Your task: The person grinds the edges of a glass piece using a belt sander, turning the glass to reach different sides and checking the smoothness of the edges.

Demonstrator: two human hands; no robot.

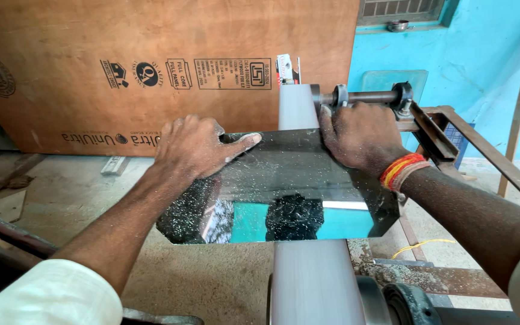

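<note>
— What were the hands on?

— Both were pressed flat, palms down, on a dark rectangular mirror pane speckled with pale grit (290, 186), which lay across a pale grey sanding belt (311, 280) running from six o'clock up to twelve. The left hand (194, 147) sat on the pane's corner at about ten o'clock, fingers spread, thumb stretched along the far edge. The right hand (356, 135) covered the corner at one o'clock, its fingers curled over the far edge. The hands were well apart, with the belt between them.

— Did either hand grip anything?

— Neither closed around the pane; they bore down on it. An orange and red thread band (401, 170) circled the right wrist.

— What stood around it?

— Behind, from nine to twelve o'clock, a large brown plywood sheet with black stamps (151, 48) leaned upright and hid the wall there. At one o'clock the belt's dark metal roller shaft with its bearing (371, 96) sat just beyond the right fingers. A rusty angle-iron frame (482, 150) ran off towards three o'clock, before a turquoise painted wall (489, 60). A yellow cord (422, 245) lay on the dusty concrete floor (79, 192) at four o'clock.

— And in the way?

— The pane covered the belt's middle stretch, and the hands hid its far corners.
</note>
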